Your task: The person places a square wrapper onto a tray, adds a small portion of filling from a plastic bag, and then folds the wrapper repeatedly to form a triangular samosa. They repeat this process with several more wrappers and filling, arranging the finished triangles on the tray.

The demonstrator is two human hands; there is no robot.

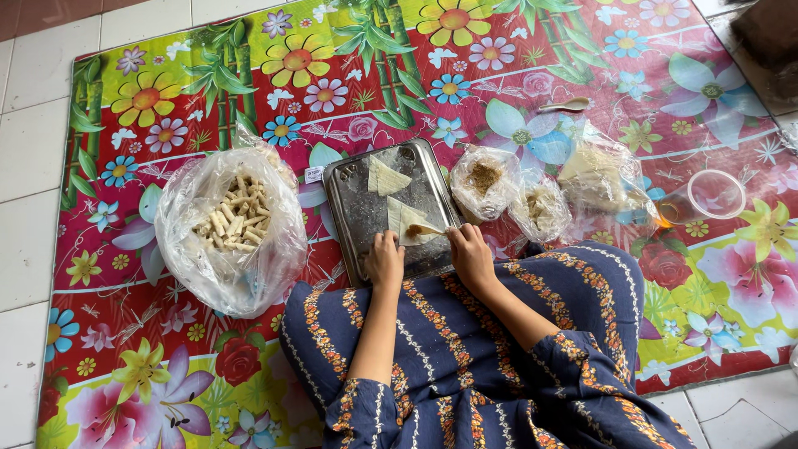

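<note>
Metal tray (pixel 366 218): landmark; rectangular, on a flowered floor mat (pixel 515 100), at the seated person's knees.

Wrapper sheet (pixel 413 223): pale, thin, on the tray's near right part, a dab of brown filling on it. Two spare wrappers (pixel 386 178) lie toward the tray's far edge.

Left hand (pixel 384 258): at the tray's near edge, fingers pressed on the sheet's near side.

Right hand (pixel 470 252): at the tray's near right corner, fingertips pinching the sheet's right edge.

Bag of finished rolls (pixel 233 218): clear plastic, left of the tray.

Filling bags (pixel 486 179): three clear bags, right of the tray. Beyond them a clear plastic cup (pixel 715 193); farther back a spoon (pixel 565 105).

Step, as judged: folding the filled sheet. Next move likely calls for tucking the edge over the filling and rolling tightly without tearing.
</note>
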